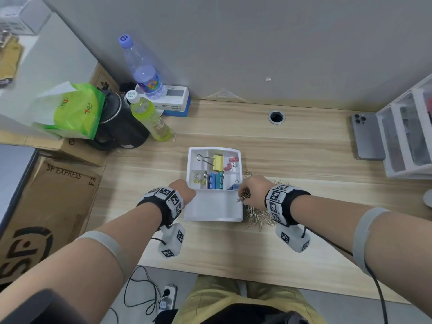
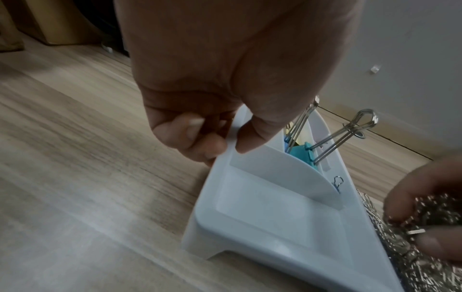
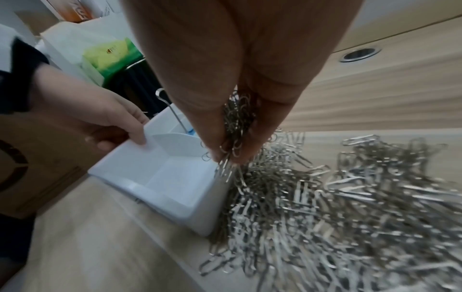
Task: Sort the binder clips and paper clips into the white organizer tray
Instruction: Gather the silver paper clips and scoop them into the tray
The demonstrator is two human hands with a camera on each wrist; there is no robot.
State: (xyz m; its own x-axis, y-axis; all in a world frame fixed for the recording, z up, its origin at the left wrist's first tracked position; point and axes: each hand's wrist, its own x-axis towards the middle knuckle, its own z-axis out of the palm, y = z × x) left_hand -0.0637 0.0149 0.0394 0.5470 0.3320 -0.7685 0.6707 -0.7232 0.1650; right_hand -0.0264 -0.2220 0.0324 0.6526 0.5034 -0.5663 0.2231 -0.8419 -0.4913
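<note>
The white organizer tray point(image 1: 212, 218) sits mid-desk. Its far compartments hold yellow point(image 1: 217, 162), red point(image 1: 231, 163), blue-teal point(image 1: 216, 181) and small blue point(image 1: 235, 185) binder clips. The large near compartment point(image 2: 275, 213) holds nothing. My left hand point(image 1: 184, 190) pinches the tray's left rim, thumb inside and fingers outside point(image 2: 226, 140). My right hand point(image 1: 250, 195) grips a bunch of silver paper clips point(image 3: 237, 118) just above the tray's right rim point(image 3: 220, 189). A big pile of paper clips point(image 3: 350, 207) lies on the desk against the tray's right wall point(image 1: 259, 216).
A black kettle point(image 1: 121, 127), a green bottle point(image 1: 152, 118) and a water bottle point(image 1: 142, 69) stand at the back left. A phone point(image 1: 367, 136) and clear drawers point(image 1: 406, 136) are at the right. A cable hole point(image 1: 276, 117) is behind the tray, and a cardboard box point(image 1: 46, 206) stands to the left.
</note>
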